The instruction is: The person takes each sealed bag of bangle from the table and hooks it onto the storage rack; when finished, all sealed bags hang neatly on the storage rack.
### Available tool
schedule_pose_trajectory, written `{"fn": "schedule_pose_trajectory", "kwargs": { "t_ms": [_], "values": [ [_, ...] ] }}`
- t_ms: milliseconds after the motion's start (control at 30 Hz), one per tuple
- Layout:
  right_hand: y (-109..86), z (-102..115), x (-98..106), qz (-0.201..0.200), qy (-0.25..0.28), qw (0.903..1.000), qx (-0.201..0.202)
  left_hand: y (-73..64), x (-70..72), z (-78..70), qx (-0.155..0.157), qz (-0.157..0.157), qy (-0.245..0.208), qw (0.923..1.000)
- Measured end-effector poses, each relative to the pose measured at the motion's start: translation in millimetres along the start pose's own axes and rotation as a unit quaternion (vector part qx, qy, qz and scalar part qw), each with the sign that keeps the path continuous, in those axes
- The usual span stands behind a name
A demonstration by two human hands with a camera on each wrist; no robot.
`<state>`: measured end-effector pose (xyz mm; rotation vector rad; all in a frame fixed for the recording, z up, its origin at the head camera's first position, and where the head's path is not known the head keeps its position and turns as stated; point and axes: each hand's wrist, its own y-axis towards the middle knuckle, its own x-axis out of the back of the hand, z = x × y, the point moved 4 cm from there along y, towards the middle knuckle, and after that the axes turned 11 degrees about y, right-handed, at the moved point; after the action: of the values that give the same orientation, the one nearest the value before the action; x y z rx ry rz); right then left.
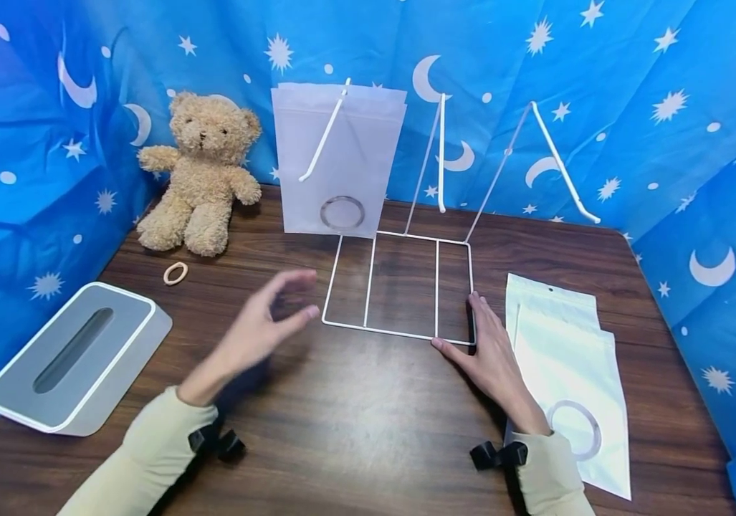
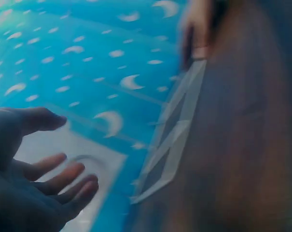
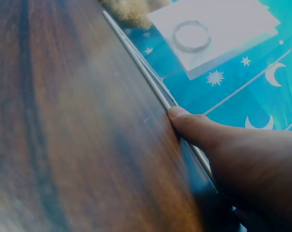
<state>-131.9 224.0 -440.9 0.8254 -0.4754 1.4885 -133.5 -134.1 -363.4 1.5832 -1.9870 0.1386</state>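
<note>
A white wire display rack (image 1: 400, 333) with three prongs stands on the table. White pouches (image 1: 368, 165) hang from its left prong, the front one with a ring-shaped mark. My right hand (image 1: 493, 351) holds the front right corner of the rack's base, thumb at the front rod and fingers along the side rod. In the right wrist view the thumb (image 3: 184, 116) rests on that front rod. My left hand (image 1: 261, 326) is in the air just left of the base, thumb and fingers apart with nothing between them; its loosely bent fingers (image 2: 63, 183) show in the left wrist view.
More white pouches (image 1: 564, 380) lie overlapped on the table beside my right forearm. At the left are a grey-topped tissue box (image 1: 77, 351), a small beige ring (image 1: 175, 273) and a seated teddy bear (image 1: 203, 172). A blue star-and-moon curtain (image 1: 496, 43) surrounds the table.
</note>
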Motion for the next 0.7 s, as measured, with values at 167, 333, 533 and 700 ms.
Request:
{"fn": "schedule_pose_trajectory", "kwargs": {
  "t_ms": [167, 333, 533, 700],
  "values": [
    [0.1, -1, 0, 0.000, -0.001, 1.0000, 0.003, -6.2, -33.5, 22.4, 0.000, 0.024, 0.121, 0.9923],
    [2.3, -1, -1, 0.002, -0.002, 1.0000, 0.000, 8.0, -46.8, 47.0, -0.003, 0.041, 0.192, 0.9805],
    [3.0, 0, -1, 0.003, -0.002, 1.0000, -0.002, 18.5, -51.6, 65.9, -0.060, 0.025, 0.300, 0.9518],
    [1.6, -1, -1, 0.004, -0.003, 1.0000, -0.006, 21.6, -56.9, 69.6, -0.075, 0.030, 0.338, 0.9378]
  ]
}}
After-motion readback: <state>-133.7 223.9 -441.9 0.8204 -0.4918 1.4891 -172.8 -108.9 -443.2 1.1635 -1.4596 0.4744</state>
